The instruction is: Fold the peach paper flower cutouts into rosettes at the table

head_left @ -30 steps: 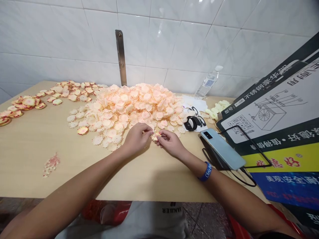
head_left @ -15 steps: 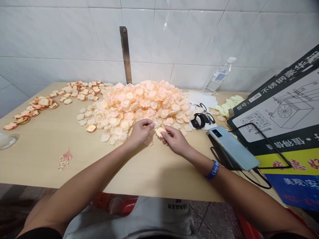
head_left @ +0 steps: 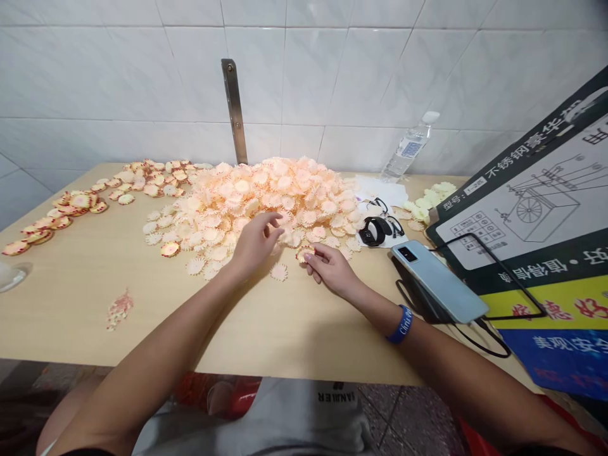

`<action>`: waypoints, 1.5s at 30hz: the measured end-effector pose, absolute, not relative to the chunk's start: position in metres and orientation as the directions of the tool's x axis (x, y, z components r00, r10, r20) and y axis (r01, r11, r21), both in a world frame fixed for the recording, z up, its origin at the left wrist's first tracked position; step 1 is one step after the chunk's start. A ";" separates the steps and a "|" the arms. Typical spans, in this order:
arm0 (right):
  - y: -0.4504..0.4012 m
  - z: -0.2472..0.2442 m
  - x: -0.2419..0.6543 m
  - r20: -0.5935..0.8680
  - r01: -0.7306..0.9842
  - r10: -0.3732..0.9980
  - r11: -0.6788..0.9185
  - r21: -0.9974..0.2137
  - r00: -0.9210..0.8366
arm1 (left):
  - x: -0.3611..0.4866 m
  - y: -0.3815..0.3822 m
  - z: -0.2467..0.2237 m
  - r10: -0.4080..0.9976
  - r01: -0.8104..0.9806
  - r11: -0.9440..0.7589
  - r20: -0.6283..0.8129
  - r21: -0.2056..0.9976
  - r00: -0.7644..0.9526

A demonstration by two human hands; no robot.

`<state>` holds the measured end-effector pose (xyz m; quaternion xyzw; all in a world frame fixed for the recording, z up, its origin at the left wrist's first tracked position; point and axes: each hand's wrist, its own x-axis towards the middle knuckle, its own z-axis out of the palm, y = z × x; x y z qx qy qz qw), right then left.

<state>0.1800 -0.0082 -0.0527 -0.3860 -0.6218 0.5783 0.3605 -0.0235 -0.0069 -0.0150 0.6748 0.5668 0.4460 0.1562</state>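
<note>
A large heap of pale pink flower-shaped discs [head_left: 285,190] lies at the middle of the table. At the heap's front edge is my left hand [head_left: 259,244], its thumb and fingers apart and nothing visible between them. My right hand [head_left: 331,269] pinches a yellowish disc with red edges [head_left: 304,254] just in front of the heap. Between the hands, a single pale disc [head_left: 278,272] rests on the wood. Left of the heap sits a red-rimmed disc [head_left: 170,249].
Red-edged discs [head_left: 78,201] lie along the left. Small pink scraps [head_left: 120,308] are near the front left. To the right are a black watch [head_left: 374,232], a light blue phone [head_left: 439,278] with cables, a bottle [head_left: 408,149] and a large printed box [head_left: 527,221].
My left hand has opened and moved left, away from my right hand. My right hand still holds its disc, now tilted. The pale disc between the hands shows more fully.
</note>
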 end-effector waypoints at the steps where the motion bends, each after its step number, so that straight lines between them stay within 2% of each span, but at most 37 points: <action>1: -0.007 -0.054 0.180 -0.003 0.059 0.906 0.025 -0.998 -0.424 | -0.016 -0.012 -0.016 0.900 0.640 -0.347 0.435 0.686 0.021; 3: -0.006 -0.056 0.180 -0.002 0.068 0.918 0.027 -0.997 -0.397 | -0.004 -0.020 -0.017 0.878 0.626 -0.425 0.466 0.654 0.109; 6: -0.006 -0.056 0.181 0.005 0.072 0.927 0.034 -0.997 -0.375 | 0.003 -0.026 -0.019 0.858 0.554 -0.500 0.464 0.665 0.218; 10: -0.006 -0.052 0.182 -0.029 0.063 0.934 -0.007 -0.998 -0.357 | 0.005 -0.026 -0.023 0.883 0.535 -0.469 0.353 0.703 0.311; 13: -0.007 -0.052 0.181 -0.005 0.086 0.920 0.031 -0.996 -0.392 | 0.009 -0.027 -0.025 0.913 0.602 -0.407 0.314 0.687 0.259; 17: -0.008 -0.053 0.181 0.074 0.140 0.888 0.153 -0.978 -0.454 | 0.015 -0.034 -0.027 0.902 0.722 -0.395 0.389 0.569 0.187; 22: -0.008 -0.053 0.182 0.072 0.146 0.867 0.164 -0.976 -0.493 | 0.016 -0.035 -0.032 0.828 0.760 -0.497 0.492 0.418 0.271; 27: -0.009 -0.051 0.184 0.060 0.124 0.859 0.142 -0.982 -0.508 | 0.011 -0.030 -0.031 0.795 0.675 -0.565 0.533 0.475 0.291; 37: -0.007 -0.049 0.182 0.069 0.074 0.861 0.123 -0.990 -0.504 | 0.007 -0.032 -0.027 0.884 0.652 -0.448 0.411 0.612 0.223; 45: -0.009 -0.048 0.183 0.029 0.137 0.858 0.115 -0.984 -0.513 | 0.007 -0.027 -0.031 0.852 0.706 -0.502 0.428 0.500 0.302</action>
